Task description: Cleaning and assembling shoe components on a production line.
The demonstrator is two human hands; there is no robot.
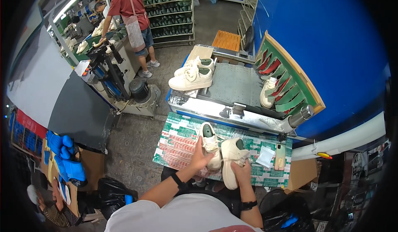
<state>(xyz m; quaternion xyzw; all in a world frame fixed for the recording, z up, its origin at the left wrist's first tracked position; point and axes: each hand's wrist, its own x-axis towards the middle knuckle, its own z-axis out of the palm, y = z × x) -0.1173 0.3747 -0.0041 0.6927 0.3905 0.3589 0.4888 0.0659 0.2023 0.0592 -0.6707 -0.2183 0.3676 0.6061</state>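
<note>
Above a table covered with a green, white and red printed sheet [176,145], my left hand [200,157] is closed round the side of a cream lace-up sneaker [208,144]. Its toe points toward me and its dark green insole shows. My right hand [241,172] grips a second cream sneaker [229,155], tilted beside the first, with its sole edge turned partly to view. The fingers under both shoes are partly hidden. Past the table, another pair of cream sneakers [190,80] stands at the left edge of a grey conveyor belt [232,83].
One sneaker [266,95] sits against the slit red and green curtain [286,91] of a blue machine [319,37]. A phone [280,156] and a white packet [265,155] lie right of my hands. A co-worker [130,16] stands at far left near a shoe rack [172,20].
</note>
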